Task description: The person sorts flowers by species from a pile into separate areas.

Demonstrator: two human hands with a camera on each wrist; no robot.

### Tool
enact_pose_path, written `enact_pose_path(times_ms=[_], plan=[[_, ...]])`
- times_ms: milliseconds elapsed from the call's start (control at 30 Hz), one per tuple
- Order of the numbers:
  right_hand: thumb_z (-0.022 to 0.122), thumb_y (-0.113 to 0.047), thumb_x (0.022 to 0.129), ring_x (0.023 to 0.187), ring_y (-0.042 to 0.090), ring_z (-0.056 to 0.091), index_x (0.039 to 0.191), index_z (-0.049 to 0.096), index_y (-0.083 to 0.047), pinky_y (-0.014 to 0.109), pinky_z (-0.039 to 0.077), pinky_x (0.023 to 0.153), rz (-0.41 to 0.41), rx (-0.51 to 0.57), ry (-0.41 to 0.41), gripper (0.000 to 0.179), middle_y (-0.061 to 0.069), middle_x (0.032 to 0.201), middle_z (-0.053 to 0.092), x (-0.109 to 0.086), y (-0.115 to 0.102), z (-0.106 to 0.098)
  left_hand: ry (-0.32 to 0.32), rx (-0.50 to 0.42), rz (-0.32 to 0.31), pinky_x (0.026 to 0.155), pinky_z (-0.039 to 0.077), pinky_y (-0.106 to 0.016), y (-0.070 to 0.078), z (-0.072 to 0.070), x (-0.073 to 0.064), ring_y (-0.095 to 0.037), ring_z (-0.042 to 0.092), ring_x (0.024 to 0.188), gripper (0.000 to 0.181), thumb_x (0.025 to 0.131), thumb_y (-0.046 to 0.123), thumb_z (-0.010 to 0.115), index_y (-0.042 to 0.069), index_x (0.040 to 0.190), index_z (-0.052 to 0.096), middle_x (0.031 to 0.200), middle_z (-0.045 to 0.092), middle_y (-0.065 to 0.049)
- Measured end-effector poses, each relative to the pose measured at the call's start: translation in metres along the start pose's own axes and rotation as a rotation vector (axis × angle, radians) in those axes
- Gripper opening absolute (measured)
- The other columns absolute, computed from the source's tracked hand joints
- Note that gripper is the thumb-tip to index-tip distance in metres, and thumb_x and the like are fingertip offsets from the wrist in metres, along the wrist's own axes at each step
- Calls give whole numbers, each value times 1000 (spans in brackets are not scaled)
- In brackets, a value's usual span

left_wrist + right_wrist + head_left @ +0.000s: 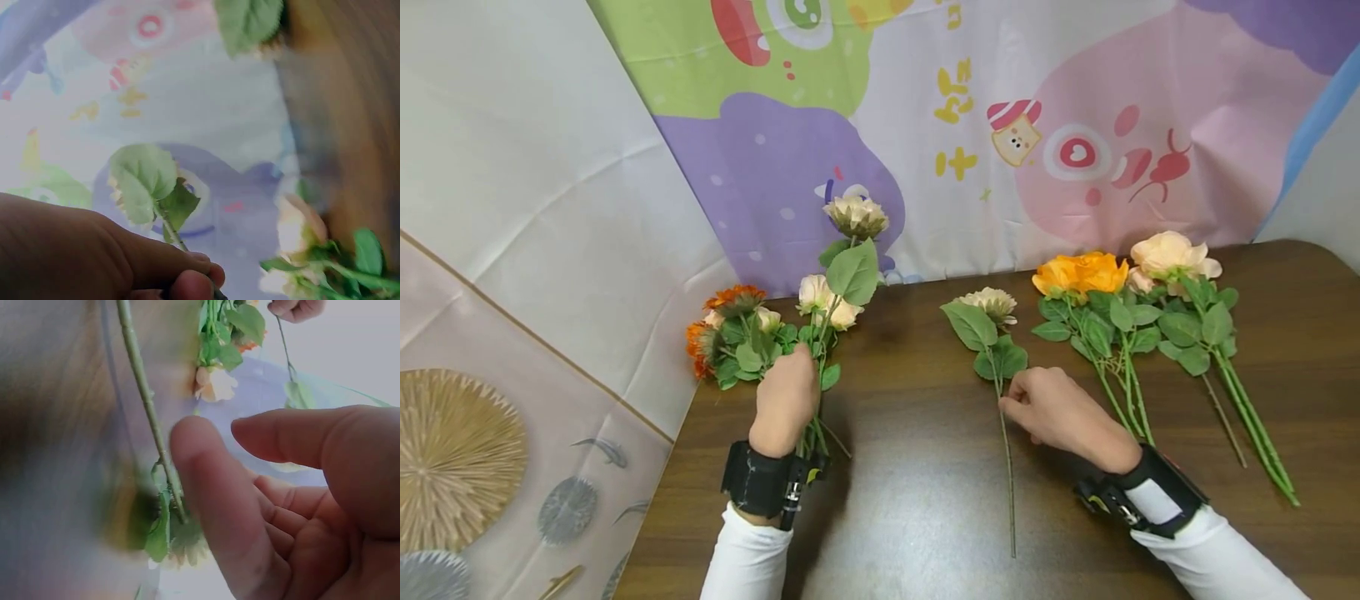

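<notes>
My left hand pinches the thin stem of a cream flower, which stands up with its bloom raised. In the left wrist view, thumb and finger meet on that stem below two leaves. A second cream flower lies on the table with its stem toward me. Right beside this stem is my right hand. The right wrist view shows a gap between thumb and forefinger, with the stem outside it, alongside the forefinger; whether they touch I cannot tell.
Behind the left hand lie orange flowers and cream roses. To the right are orange-yellow roses and pale peach roses, stems toward me. A cartoon-printed cloth hangs behind the brown table.
</notes>
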State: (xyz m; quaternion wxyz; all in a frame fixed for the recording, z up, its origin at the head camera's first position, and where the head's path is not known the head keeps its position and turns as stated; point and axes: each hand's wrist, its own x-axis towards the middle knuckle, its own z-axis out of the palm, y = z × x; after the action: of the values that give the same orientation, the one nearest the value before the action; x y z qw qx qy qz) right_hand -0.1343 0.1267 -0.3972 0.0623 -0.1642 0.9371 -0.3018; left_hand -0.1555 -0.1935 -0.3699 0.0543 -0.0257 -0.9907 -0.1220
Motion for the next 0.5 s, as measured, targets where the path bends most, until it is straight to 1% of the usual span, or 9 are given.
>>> enact_pose_path(times_ms=[67, 133, 333, 400, 500], plan=[[58, -19, 87, 40, 9, 52, 75, 62, -10, 31, 45, 43, -10, 10, 20, 15, 1, 54, 59, -1, -1, -1, 36, -23, 32, 37, 40, -37, 5, -3, -3, -26, 51, 45, 16, 96, 9, 43, -5, 96, 51, 59, 52, -15], [58, -18, 87, 41, 9, 52, 79, 62, -10, 31, 45, 43, -27, 27, 43, 13, 0, 56, 59, -1, -3, -2, 86, -51, 78, 37, 41, -37, 11, -5, -6, -25, 52, 46, 15, 95, 11, 46, -3, 92, 50, 60, 54, -14], [58, -16, 89, 43, 6, 51, 85, 64, -13, 27, 42, 40, -133, 88, 123, 8, -2, 56, 56, -4, -12, -3, 211, -173, 262, 38, 40, -34, 34, -7, -17, -18, 48, 44, 8, 93, 6, 48, -1, 90, 50, 59, 55, -11], [57, -16, 90, 44, 5, 51, 85, 64, -15, 27, 42, 41, -170, 120, 150, 9, -3, 59, 57, -6, -16, -3, 232, -210, 323, 38, 42, -33, 44, -6, -21, -16, 48, 45, 6, 93, 5, 49, -1, 90, 50, 59, 55, -10], [55, -20, 92, 45, 5, 52, 90, 64, -17, 27, 44, 42, -213, 175, 183, 10, -4, 64, 60, -10, -23, -4, 229, -257, 397, 40, 44, -32, 60, -2, -28, -14, 48, 47, 6, 93, 6, 48, 1, 90, 50, 59, 53, -5]])
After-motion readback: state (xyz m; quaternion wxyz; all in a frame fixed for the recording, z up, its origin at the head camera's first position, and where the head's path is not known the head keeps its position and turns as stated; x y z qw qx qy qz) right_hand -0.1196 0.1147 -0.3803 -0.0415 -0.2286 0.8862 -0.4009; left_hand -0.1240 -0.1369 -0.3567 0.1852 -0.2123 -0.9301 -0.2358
